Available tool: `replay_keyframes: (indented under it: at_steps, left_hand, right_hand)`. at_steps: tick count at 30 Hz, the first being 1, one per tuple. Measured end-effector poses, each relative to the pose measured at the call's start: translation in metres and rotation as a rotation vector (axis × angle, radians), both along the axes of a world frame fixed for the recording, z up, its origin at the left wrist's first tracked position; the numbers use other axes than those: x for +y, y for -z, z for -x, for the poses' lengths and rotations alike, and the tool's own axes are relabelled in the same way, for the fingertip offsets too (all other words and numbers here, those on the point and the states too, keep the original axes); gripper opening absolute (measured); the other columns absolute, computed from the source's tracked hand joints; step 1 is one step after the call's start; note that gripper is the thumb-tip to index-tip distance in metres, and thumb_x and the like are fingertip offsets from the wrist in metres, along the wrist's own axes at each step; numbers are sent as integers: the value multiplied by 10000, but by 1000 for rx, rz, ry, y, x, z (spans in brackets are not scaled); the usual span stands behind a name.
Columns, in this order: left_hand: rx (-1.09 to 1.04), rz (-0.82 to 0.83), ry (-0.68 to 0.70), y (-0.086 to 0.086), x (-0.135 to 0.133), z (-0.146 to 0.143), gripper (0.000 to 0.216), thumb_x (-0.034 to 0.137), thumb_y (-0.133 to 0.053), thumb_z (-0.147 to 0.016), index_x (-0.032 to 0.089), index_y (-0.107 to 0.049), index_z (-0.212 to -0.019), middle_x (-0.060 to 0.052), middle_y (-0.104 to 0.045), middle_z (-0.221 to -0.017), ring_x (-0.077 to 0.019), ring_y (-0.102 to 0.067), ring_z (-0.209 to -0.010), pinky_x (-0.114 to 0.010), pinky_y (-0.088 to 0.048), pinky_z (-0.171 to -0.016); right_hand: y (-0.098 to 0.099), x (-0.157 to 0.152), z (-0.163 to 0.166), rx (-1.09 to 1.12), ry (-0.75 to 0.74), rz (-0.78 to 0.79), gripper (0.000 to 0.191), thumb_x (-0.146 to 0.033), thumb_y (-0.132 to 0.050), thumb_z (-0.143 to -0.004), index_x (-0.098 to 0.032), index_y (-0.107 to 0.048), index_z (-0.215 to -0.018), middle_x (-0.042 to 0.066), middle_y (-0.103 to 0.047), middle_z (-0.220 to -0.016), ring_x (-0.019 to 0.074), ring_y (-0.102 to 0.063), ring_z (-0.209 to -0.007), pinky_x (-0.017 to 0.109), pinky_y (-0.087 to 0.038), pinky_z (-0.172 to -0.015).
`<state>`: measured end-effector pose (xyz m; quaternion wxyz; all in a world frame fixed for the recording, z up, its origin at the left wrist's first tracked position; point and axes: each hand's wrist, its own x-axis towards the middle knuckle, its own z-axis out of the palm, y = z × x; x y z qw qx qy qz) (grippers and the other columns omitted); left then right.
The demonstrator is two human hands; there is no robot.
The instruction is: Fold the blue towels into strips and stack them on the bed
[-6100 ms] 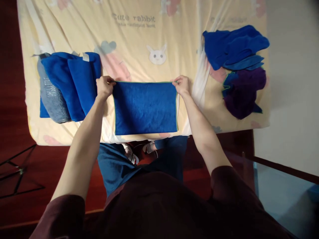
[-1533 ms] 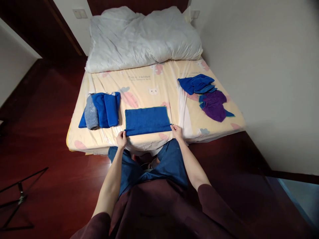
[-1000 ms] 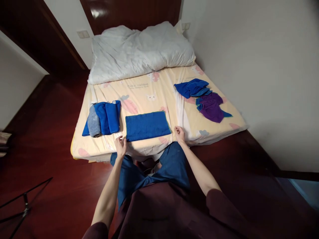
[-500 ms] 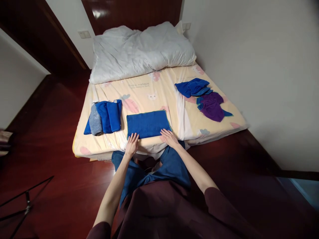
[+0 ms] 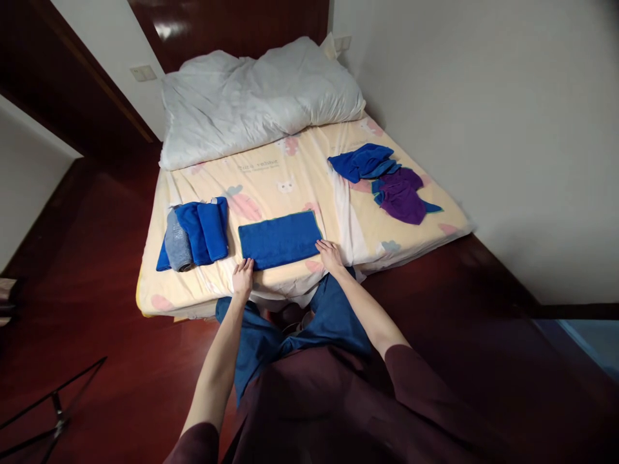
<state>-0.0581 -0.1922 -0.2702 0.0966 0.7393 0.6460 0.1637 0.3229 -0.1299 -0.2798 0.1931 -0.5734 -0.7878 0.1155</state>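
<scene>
A blue cloth towel [image 5: 280,240] with a thin green edge lies flat as a rectangle near the front edge of the bed. At its near left corner, my left hand [image 5: 242,277] is closed on the cloth, fingers bent over the corner. My right hand [image 5: 331,256] grips the near right corner, fingertips on top of the edge. The thumbs are mostly hidden. Left of the towel sit rolled blue cloths [image 5: 203,229] with a grey roll [image 5: 178,241] beside them.
On the right of the bed lie a crumpled blue cloth [image 5: 362,162] and a crumpled purple cloth [image 5: 401,196]. A white quilt [image 5: 261,96] is heaped by the headboard [image 5: 242,26]. The patterned bed sheet [image 5: 271,187] covers the mattress. A black metal stand [image 5: 57,409] is on the floor at lower left.
Both hands have gone from lying flat with spread fingers on the towel to bending round its near corners. The camera view has shifted slightly; the towel stays flat.
</scene>
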Motion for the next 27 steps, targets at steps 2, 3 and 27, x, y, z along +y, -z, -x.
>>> replay_keyframes:
  at_steps: [2, 3, 27]
  left_hand:
    - [-10, 6, 30, -4, -3, 7, 587, 72, -350, -887, 170, -587, -1415, -154, -570, -1456, -295, -464, -1427, -546, -324, -1194]
    - [-22, 4, 43, -6, -8, 10, 587, 75, -364, -882, 180, -587, -1414, -143, -568, -1462, -285, -465, -1428, -535, -316, -1204]
    - [-588, -182, -342, 30, -9, 25, 393, 500, -674, -838, 166, -783, -1013, -74, -499, -962, -193, -527, -838, -336, -506, -752]
  right_hand:
    - [-2, -2, -3, 24, -1, -18, 576, -12, -441, -862, -208, -668, -1353, 90, -637, -1399, 297, -537, -1345, 512, -435, -1065]
    - [-2, -7, -5, 39, -7, -32, 580, -13, -442, -861, -214, -666, -1357, 82, -636, -1402, 296, -534, -1343, 510, -428, -1071]
    - [24, -8, -36, 665, 167, 100, 379, -111, -556, -706, -199, -822, -961, 51, -544, -922, 153, -506, -753, 282, -462, -670]
